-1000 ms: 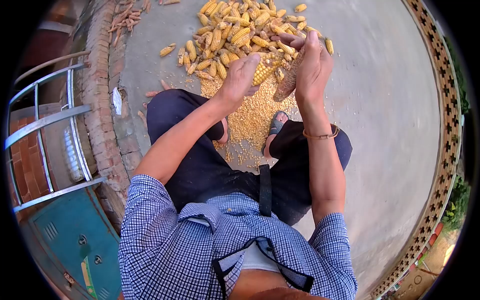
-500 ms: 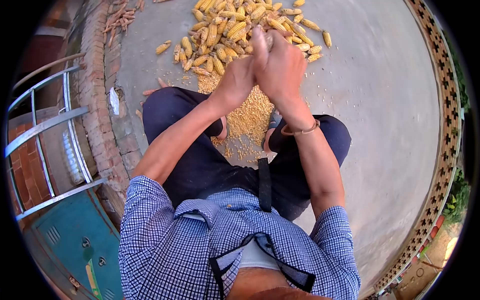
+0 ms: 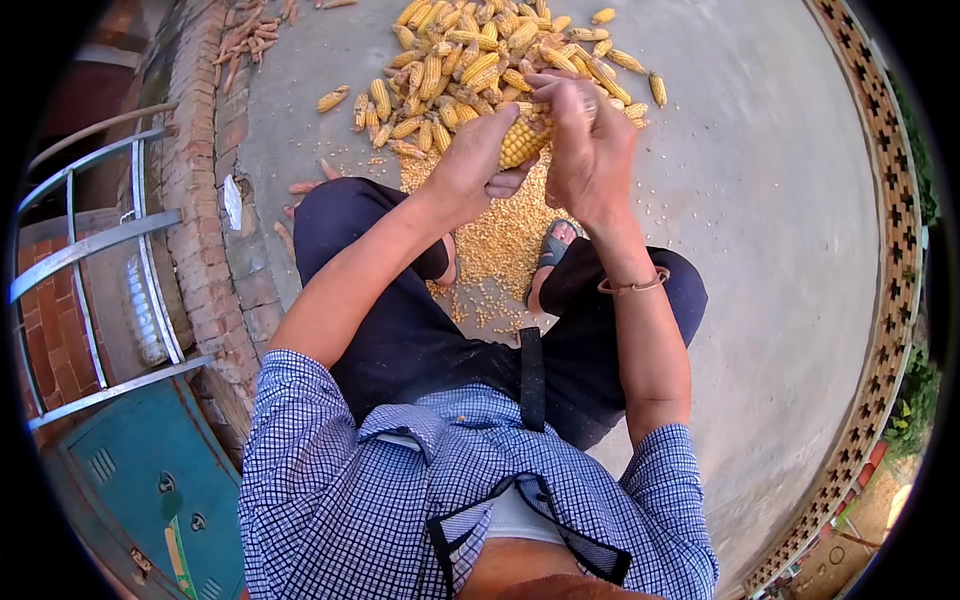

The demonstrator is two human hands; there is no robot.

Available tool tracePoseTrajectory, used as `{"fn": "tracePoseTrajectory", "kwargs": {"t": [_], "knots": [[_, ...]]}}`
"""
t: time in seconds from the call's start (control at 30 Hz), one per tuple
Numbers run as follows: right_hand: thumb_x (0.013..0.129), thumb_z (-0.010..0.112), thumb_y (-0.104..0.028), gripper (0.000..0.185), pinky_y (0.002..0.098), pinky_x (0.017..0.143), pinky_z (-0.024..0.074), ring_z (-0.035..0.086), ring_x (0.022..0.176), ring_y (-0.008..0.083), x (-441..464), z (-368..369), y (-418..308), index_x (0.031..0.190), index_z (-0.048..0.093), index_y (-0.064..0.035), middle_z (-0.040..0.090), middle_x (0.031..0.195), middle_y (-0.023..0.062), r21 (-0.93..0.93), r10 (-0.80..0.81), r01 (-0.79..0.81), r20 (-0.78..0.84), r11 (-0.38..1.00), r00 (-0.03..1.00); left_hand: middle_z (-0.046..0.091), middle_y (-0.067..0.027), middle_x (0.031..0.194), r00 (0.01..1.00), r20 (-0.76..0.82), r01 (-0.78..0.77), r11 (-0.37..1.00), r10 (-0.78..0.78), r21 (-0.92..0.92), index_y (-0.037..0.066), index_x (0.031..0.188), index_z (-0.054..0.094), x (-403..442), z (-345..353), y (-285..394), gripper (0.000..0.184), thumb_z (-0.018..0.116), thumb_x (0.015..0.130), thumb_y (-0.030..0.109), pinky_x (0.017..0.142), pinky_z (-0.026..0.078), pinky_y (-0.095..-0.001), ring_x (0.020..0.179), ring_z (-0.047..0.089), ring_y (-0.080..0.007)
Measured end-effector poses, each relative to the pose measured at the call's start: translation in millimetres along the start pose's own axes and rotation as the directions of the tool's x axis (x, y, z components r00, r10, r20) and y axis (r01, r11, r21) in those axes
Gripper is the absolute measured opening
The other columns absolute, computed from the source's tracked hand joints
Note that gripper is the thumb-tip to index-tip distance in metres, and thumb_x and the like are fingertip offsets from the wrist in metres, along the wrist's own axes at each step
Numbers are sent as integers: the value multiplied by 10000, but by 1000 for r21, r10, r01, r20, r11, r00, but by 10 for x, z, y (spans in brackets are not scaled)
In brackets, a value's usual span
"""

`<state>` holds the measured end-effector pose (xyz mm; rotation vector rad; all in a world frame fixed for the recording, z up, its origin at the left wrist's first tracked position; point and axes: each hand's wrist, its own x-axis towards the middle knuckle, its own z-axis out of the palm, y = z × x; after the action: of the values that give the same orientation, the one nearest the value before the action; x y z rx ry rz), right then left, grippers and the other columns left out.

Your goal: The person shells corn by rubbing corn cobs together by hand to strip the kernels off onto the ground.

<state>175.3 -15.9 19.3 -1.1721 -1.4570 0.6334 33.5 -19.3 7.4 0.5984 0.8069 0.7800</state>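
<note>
My left hand [image 3: 474,165] is wrapped round a yellow corn cob [image 3: 522,143], whose kernels show between my two hands. Close beside it on the right, my right hand [image 3: 590,150] is curled and partly blurred by motion. Whatever its fingers hold is hidden in this view. Past my hands lies a heap of corn cobs [image 3: 470,60]. Loose kernels [image 3: 490,240] are spread on the ground below my hands, between my feet.
Several bare reddish cobs [image 3: 247,42] lie at the upper left by a brick edging [image 3: 200,200]. A metal railing [image 3: 95,240] and a teal door panel [image 3: 150,480] stand at the left. A perforated brick border [image 3: 895,250] curves along the right.
One second ago my right hand was further right, with a bare reddish cob in it. Half a second ago both hands were pressed together; now they are slightly apart, with the yellow cob visible.
</note>
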Motion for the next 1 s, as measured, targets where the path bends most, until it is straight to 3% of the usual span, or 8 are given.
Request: {"fn": "tracePoseTrajectory", "kwargs": {"t": [0.1,0.27,0.37,0.4,0.67,0.8,0.87,1.0], "knots": [[895,638,-293,298,402,683,502,642,736,330,16,112,81,856,658,1,658,780,159,-290,-506,512,100,809,857,448,28,689,988,96,-134,987,125,88,87,889,509,-5,-52,-29,311,386,1043,327,428,245,-202,493,342,-42],[888,644,-327,325,458,606,472,602,614,362,-82,161,-145,779,621,-22,588,624,140,-463,-115,97,-11,881,993,499,-12,664,995,86,-74,980,59,182,59,833,556,31,-154,-45,304,437,1020,267,449,303,-266,508,410,-81],[913,608,-362,375,445,599,476,598,568,362,-27,194,-116,750,624,-24,579,572,142,-550,48,-60,-36,833,998,519,-83,658,715,360,-500,78,600,862,-5,876,567,261,-275,-342,311,459,1024,247,517,388,-332,560,471,-141],[922,593,-373,395,431,599,479,602,558,350,5,199,-47,746,630,-21,586,567,143,-583,94,-100,-40,807,995,523,-128,661,815,200,-463,405,543,789,-41,908,562,81,-96,-312,328,446,1037,237,619,450,-373,607,495,-175],[998,478,-376,505,327,701,505,642,697,158,187,-90,119,831,677,57,714,761,137,240,282,-246,-132,939,950,390,49,648,990,67,-137,964,125,227,96,859,519,112,-55,-194,365,394,1054,378,411,270,-215,504,352,-45],[983,524,-388,472,349,709,513,663,717,225,-53,-36,-31,846,684,35,707,787,150,-13,171,-173,-78,985,982,471,11,654,991,-21,-129,987,131,97,89,900,517,83,-16,-86,334,399,1041,369,376,261,-232,444,366,-62],[956,562,-374,421,375,684,509,665,716,275,-20,101,104,860,690,15,696,774,160,-316,-285,241,-100,917,953,477,14,652,976,26,-218,961,217,168,89,890,524,105,-28,-148,342,409,1036,376,377,274,-232,450,389,-64],[913,599,-366,381,462,638,485,644,695,379,-83,182,-87,781,646,-12,647,707,191,-511,-103,90,2,855,995,530,5,668,975,-36,-195,926,218,322,76,893,569,152,-85,-294,380,420,1030,397,392,310,-222,485,461,-67]]}}
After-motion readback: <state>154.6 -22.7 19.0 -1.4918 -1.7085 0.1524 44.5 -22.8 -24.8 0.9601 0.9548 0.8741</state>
